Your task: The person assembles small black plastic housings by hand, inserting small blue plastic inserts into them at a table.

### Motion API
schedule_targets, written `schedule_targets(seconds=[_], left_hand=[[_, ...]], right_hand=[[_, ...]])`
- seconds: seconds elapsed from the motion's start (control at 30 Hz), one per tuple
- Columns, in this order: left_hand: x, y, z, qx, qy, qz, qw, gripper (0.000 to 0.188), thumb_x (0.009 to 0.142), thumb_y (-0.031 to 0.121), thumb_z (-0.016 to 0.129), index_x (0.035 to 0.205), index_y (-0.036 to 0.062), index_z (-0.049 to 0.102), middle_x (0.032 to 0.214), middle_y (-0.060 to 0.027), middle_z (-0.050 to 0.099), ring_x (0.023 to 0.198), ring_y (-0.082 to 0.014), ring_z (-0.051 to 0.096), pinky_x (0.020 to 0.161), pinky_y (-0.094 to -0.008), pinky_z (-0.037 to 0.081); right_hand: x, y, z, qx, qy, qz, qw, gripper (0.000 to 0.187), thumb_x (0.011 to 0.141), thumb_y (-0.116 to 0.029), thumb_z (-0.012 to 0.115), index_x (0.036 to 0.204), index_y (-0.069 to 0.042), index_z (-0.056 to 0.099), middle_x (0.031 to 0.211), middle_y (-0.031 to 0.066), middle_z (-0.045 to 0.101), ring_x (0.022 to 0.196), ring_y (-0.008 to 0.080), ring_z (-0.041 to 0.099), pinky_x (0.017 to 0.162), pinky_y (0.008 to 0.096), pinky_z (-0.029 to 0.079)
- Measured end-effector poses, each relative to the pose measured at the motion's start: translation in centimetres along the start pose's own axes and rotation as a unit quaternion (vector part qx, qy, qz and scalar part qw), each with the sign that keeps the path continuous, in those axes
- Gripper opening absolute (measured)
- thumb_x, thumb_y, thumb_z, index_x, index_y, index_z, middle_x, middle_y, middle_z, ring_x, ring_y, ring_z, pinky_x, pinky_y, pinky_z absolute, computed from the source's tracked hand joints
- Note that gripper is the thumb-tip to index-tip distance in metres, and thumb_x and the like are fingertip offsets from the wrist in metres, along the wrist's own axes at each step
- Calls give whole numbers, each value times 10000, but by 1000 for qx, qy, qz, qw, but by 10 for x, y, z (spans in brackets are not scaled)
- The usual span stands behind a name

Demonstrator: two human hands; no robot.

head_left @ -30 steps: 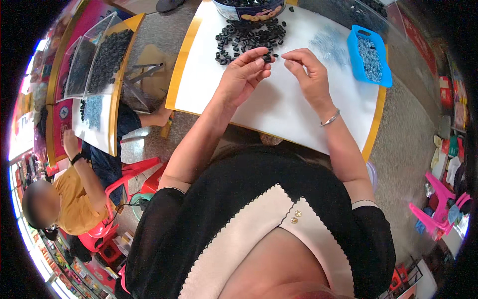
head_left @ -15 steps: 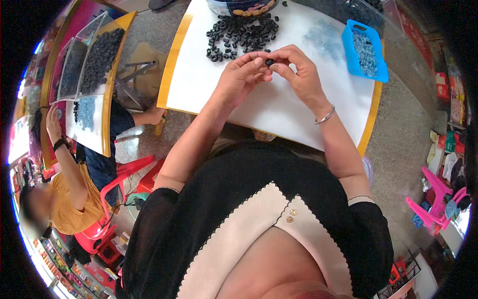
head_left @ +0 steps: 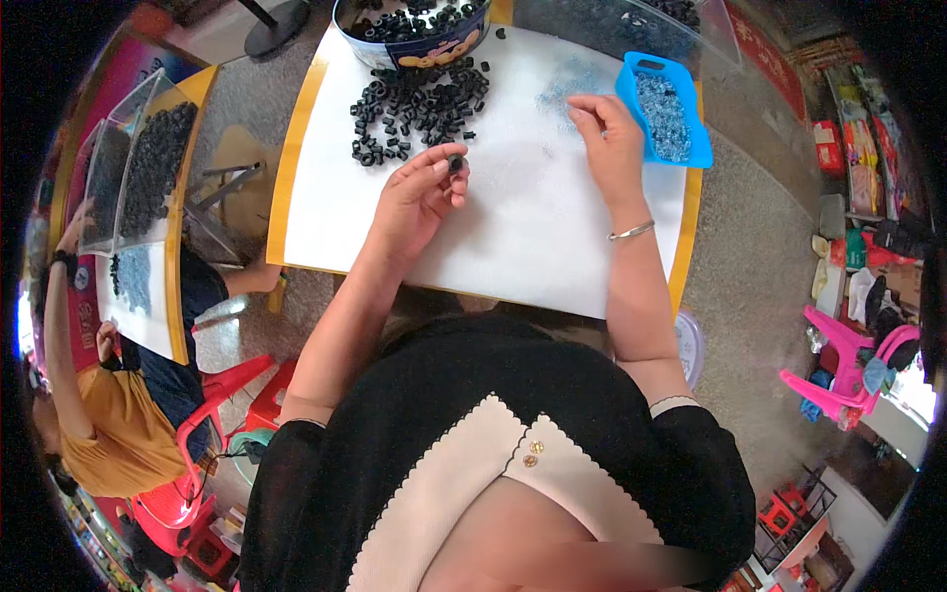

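Note:
My left hand (head_left: 409, 205) is over the white tabletop (head_left: 493, 242), left of the middle. Its thumb and fingertips pinch a small black ring-like piece (head_left: 455, 164), hole side showing. Farther right, my right hand (head_left: 616, 148) is beside a blue plastic tray (head_left: 701, 150). Its thumb and forefinger are drawn close together near a thin scatter of tiny pale-blue bits (head_left: 570, 87); anything between them is too small to make out. Many more such bits (head_left: 663, 116) fill the tray. Loose black pieces (head_left: 414, 111) lie in a pile beyond my left hand.
A round tub (head_left: 414, 51) holding more black pieces stands at the far edge. Behind the blue tray is a clear bin (head_left: 631, 30). At left, another person in a yellow shirt (head_left: 118, 434) sits by a second table with clear bins (head_left: 148, 163). A pink stool (head_left: 838, 360) stands right.
My hands have parted. The right one has left the black piece and moved toward the pale-blue bits; the left keeps the piece. The view has shifted, showing more of the tub.

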State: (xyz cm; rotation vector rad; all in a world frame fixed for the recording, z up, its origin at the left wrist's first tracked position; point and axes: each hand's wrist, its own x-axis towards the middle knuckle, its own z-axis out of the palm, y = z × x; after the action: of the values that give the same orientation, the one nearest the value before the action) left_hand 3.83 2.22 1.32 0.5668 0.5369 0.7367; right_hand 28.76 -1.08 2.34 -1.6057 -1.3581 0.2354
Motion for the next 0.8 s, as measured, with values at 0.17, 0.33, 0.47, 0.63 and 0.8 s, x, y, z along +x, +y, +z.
schedule_targets(seconds=[0.17,0.33,0.47,0.63,0.8], left_hand=[[5,-2,-15,-72,-44,8,996,298,874,114,515,1128,-42,513,904,-92,544,753,-148,515,642,-245,454],[5,0,-15,-85,-63,14,994,274,872,100,512,1101,-48,532,909,-102,566,765,-149,538,666,-254,472],[5,-2,-16,-50,-36,3,998,317,858,103,546,1134,-43,490,968,-131,529,784,-158,501,659,-252,456],[3,1,-11,-34,-22,-16,999,306,862,93,538,1130,-50,496,960,-127,571,732,-129,557,648,-230,486],[4,0,-12,-23,-39,-26,999,280,871,100,523,1116,-36,511,926,-112,596,716,-119,583,663,-229,500]], right_hand=[[1,-10,-7,-78,-196,-24,977,73,773,-80,628,829,-33,629,770,45,575,692,159,541,634,282,430],[-6,-9,3,-148,-234,-86,957,85,766,-136,608,791,-54,603,776,102,570,783,284,552,719,366,439],[-8,-11,4,-124,-232,-57,963,54,767,-95,589,792,-48,591,793,107,568,798,299,550,735,384,438],[-9,-34,6,51,-171,-2,984,147,835,-49,571,958,-43,653,857,44,604,719,116,538,666,213,424],[-32,-61,33,297,-167,110,934,110,833,-27,594,927,4,642,897,19,613,740,77,531,677,191,426]])
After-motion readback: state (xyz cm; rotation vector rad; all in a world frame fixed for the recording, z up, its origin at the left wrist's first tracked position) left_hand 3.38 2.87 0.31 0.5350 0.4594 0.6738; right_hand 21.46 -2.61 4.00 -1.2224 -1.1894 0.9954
